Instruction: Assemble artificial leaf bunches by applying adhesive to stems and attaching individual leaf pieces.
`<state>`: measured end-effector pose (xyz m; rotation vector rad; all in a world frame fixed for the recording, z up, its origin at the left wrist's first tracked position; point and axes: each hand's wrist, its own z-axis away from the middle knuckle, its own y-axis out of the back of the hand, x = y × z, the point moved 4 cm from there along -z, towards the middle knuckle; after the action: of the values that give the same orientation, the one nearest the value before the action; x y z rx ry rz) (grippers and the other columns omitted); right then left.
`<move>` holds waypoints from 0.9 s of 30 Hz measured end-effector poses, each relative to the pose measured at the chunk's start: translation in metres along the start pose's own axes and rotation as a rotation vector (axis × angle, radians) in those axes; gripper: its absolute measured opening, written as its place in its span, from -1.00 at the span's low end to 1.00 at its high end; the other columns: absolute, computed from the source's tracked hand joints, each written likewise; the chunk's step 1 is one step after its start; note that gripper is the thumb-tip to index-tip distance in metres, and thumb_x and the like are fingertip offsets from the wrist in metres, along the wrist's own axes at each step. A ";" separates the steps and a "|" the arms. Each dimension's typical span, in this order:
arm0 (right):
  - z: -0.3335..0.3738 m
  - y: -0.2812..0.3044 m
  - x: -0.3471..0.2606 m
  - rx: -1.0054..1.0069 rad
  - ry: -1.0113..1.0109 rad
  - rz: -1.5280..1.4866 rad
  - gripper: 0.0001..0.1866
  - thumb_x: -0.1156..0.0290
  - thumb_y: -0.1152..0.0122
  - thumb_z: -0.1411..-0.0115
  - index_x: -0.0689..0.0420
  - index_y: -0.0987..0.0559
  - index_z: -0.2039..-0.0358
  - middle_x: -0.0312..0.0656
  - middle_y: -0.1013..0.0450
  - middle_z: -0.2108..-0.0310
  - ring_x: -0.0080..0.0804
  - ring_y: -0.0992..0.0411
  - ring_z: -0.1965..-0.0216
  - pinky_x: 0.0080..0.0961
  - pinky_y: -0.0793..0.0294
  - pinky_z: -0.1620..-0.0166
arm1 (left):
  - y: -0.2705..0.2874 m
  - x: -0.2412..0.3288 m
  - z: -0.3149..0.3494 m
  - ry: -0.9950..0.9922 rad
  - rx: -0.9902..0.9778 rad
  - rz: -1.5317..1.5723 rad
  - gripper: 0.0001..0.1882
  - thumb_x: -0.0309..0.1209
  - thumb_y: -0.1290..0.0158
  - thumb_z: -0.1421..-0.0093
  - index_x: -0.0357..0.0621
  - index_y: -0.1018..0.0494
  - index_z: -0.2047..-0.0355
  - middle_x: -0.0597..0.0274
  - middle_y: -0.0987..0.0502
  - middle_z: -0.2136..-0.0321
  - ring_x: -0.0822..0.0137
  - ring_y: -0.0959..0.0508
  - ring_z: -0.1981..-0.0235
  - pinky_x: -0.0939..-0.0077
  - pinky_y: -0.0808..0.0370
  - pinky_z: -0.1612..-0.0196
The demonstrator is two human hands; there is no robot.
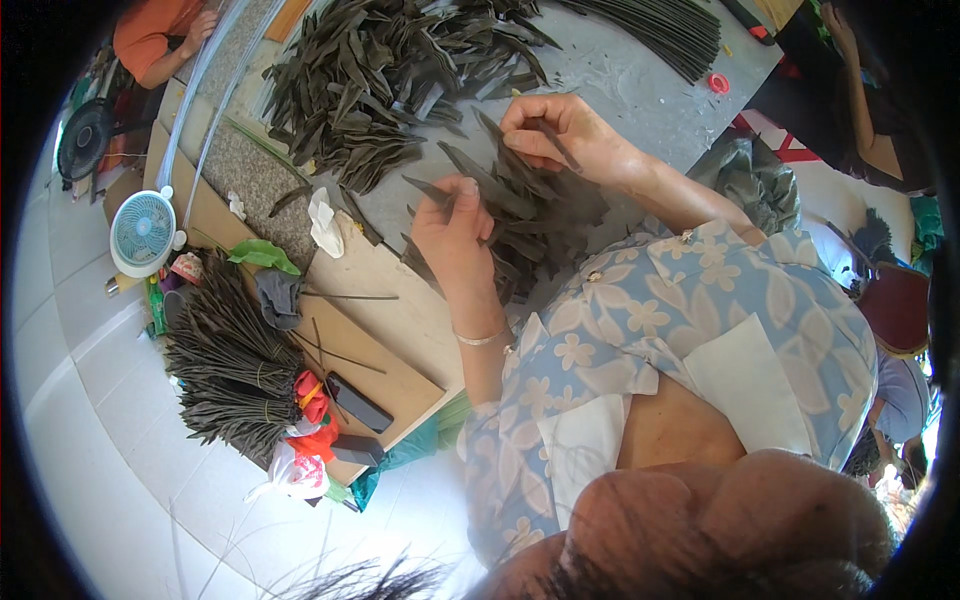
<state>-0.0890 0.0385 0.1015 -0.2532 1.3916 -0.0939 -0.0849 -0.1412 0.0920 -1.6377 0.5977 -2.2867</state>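
My left hand [455,228], a bracelet on its wrist, pinches a dark, pointed, leaf-shaped piece [424,187] between thumb and fingers. To its right and a bit farther away, my right hand [578,135] is closed on a narrow dark leaf piece [557,144] that slants down across the fingers. Beneath and between both hands lies a loose heap of similar dark leaf pieces [530,225], close to my body. A larger pile of them [350,85] spreads over the grey tabletop [640,100] beyond my hands.
Thin dark stems [660,35] and a red ring [718,83] lie at the far right. Leftward are a white tissue [324,222], a green leaf [264,256], a small fan [143,230], tied leaf bundles [230,350] and a phone [360,402]. Another person's arm [175,60] shows far left.
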 end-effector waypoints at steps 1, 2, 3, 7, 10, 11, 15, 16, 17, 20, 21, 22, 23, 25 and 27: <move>0.000 0.000 -0.003 0.022 0.019 0.034 -0.85 0.38 -0.23 -0.29 0.21 -0.56 0.33 -0.38 -0.39 0.58 -0.68 -0.28 0.59 -0.66 -0.25 0.53 | 0.000 0.001 0.001 -0.033 0.044 -0.071 -0.93 -0.54 -0.14 -0.24 -0.27 -0.48 0.31 0.41 -0.34 0.62 0.60 -0.22 0.67 0.70 -0.14 0.61; 0.002 -0.005 -0.007 0.017 0.019 0.033 -0.85 0.38 -0.23 -0.29 0.21 -0.56 0.33 -0.38 -0.39 0.58 -0.68 -0.28 0.59 -0.66 -0.25 0.53 | 0.000 0.003 0.002 -0.068 0.089 -0.143 -0.92 -0.53 -0.15 -0.23 -0.27 -0.49 0.31 0.42 -0.35 0.61 0.62 -0.23 0.66 0.72 -0.13 0.60; 0.005 -0.009 -0.011 0.004 -0.016 0.107 -0.85 0.38 -0.24 -0.28 0.21 -0.55 0.33 -0.38 -0.39 0.58 -0.68 -0.28 0.58 -0.65 -0.26 0.52 | -0.005 0.001 0.002 -0.061 0.082 -0.142 -0.92 -0.53 -0.15 -0.23 -0.27 -0.49 0.31 0.42 -0.35 0.61 0.62 -0.23 0.66 0.72 -0.13 0.60; 0.005 -0.007 0.001 0.013 0.298 0.404 -0.83 0.36 -0.28 -0.25 0.21 -0.54 0.32 -0.38 -0.38 0.59 -0.69 -0.30 0.56 -0.61 -0.30 0.51 | -0.015 -0.001 0.005 -0.073 0.083 -0.288 -0.92 -0.54 -0.16 -0.21 -0.27 -0.49 0.30 0.41 -0.38 0.60 0.62 -0.24 0.65 0.72 -0.14 0.60; 0.005 -0.006 0.003 -0.056 0.124 0.283 -0.84 0.37 -0.28 -0.24 0.20 -0.54 0.32 -0.38 -0.37 0.59 -0.67 -0.32 0.57 -0.62 -0.31 0.52 | -0.014 0.000 0.005 -0.054 0.055 -0.227 -0.92 -0.55 -0.16 -0.21 -0.28 -0.49 0.31 0.41 -0.38 0.60 0.61 -0.24 0.66 0.71 -0.13 0.60; 0.005 -0.005 0.001 -0.060 0.124 0.282 -0.84 0.37 -0.28 -0.24 0.20 -0.54 0.32 -0.38 -0.37 0.59 -0.67 -0.32 0.57 -0.62 -0.31 0.52 | -0.012 -0.001 0.004 -0.022 0.035 -0.176 -0.92 -0.55 -0.16 -0.21 -0.28 -0.49 0.31 0.41 -0.37 0.61 0.60 -0.23 0.66 0.70 -0.13 0.60; 0.005 -0.007 0.005 -0.112 -0.077 0.100 -0.86 0.38 -0.25 -0.26 0.19 -0.55 0.32 -0.39 -0.37 0.62 -0.68 -0.33 0.59 -0.66 -0.28 0.55 | -0.004 -0.006 0.000 0.031 0.008 -0.036 -0.92 -0.55 -0.16 -0.21 -0.27 -0.48 0.32 0.41 -0.34 0.62 0.58 -0.21 0.68 0.67 -0.12 0.61; 0.005 -0.007 0.006 -0.102 -0.103 0.070 -0.87 0.38 -0.24 -0.27 0.18 -0.56 0.32 -0.39 -0.37 0.63 -0.70 -0.32 0.59 -0.67 -0.26 0.56 | -0.003 -0.008 -0.001 0.048 -0.007 -0.013 -0.94 -0.53 -0.14 -0.24 -0.26 -0.48 0.32 0.41 -0.33 0.62 0.57 -0.20 0.68 0.67 -0.12 0.61; 0.006 -0.007 0.004 -0.102 -0.104 0.070 -0.87 0.38 -0.24 -0.27 0.18 -0.56 0.32 -0.39 -0.37 0.63 -0.70 -0.32 0.59 -0.67 -0.26 0.56 | -0.002 -0.009 -0.001 0.064 -0.022 0.010 -0.94 -0.52 -0.13 -0.26 -0.24 -0.48 0.33 0.41 -0.32 0.63 0.57 -0.19 0.68 0.67 -0.11 0.62; 0.006 -0.007 0.001 -0.112 -0.113 0.133 -0.88 0.38 -0.20 -0.29 0.16 -0.57 0.31 -0.40 -0.38 0.63 -0.72 -0.31 0.60 -0.68 -0.25 0.57 | 0.000 -0.009 -0.001 0.060 -0.026 0.010 -0.94 -0.52 -0.12 -0.27 -0.24 -0.47 0.33 0.42 -0.30 0.64 0.57 -0.18 0.68 0.67 -0.10 0.61; 0.006 -0.005 0.003 -0.090 -0.119 0.103 -0.88 0.38 -0.20 -0.29 0.16 -0.57 0.31 -0.39 -0.38 0.63 -0.72 -0.31 0.60 -0.68 -0.25 0.56 | 0.002 -0.010 -0.001 0.060 -0.027 0.010 -0.94 -0.52 -0.12 -0.27 -0.24 -0.47 0.33 0.42 -0.30 0.64 0.57 -0.18 0.68 0.67 -0.10 0.61; 0.006 -0.003 0.004 -0.070 -0.125 0.073 -0.88 0.37 -0.20 -0.28 0.16 -0.58 0.30 -0.39 -0.38 0.63 -0.72 -0.30 0.60 -0.69 -0.25 0.56 | 0.005 -0.010 -0.001 0.048 -0.021 0.019 -0.94 -0.52 -0.12 -0.27 -0.24 -0.47 0.33 0.42 -0.30 0.64 0.57 -0.18 0.68 0.67 -0.11 0.61; 0.006 0.000 0.004 -0.070 -0.125 0.072 -0.88 0.37 -0.20 -0.28 0.16 -0.58 0.30 -0.39 -0.38 0.63 -0.72 -0.30 0.60 -0.69 -0.25 0.56 | 0.006 -0.010 -0.001 0.036 -0.014 0.027 -0.94 -0.52 -0.12 -0.27 -0.24 -0.47 0.34 0.43 -0.30 0.65 0.57 -0.18 0.68 0.67 -0.11 0.61; 0.005 0.008 0.003 0.026 -0.125 0.132 -0.84 0.35 -0.25 -0.26 0.20 -0.57 0.30 -0.37 -0.40 0.60 -0.69 -0.33 0.58 -0.65 -0.30 0.53 | 0.003 -0.005 0.002 -0.002 0.032 -0.046 -0.94 -0.52 -0.13 -0.26 -0.25 -0.48 0.34 0.43 -0.30 0.65 0.58 -0.18 0.68 0.68 -0.10 0.61; 0.007 0.001 0.000 0.010 -0.087 0.168 -0.81 0.35 -0.27 -0.24 0.22 -0.55 0.30 -0.35 -0.41 0.58 -0.67 -0.34 0.57 -0.63 -0.33 0.51 | 0.001 -0.002 0.006 -0.040 0.079 -0.120 -0.94 -0.53 -0.13 -0.26 -0.25 -0.48 0.33 0.43 -0.30 0.65 0.60 -0.18 0.68 0.69 -0.10 0.61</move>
<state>-0.0820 0.0408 0.1028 -0.1299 1.3201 0.0483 -0.0789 -0.1417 0.0916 -1.7194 0.4045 -2.3224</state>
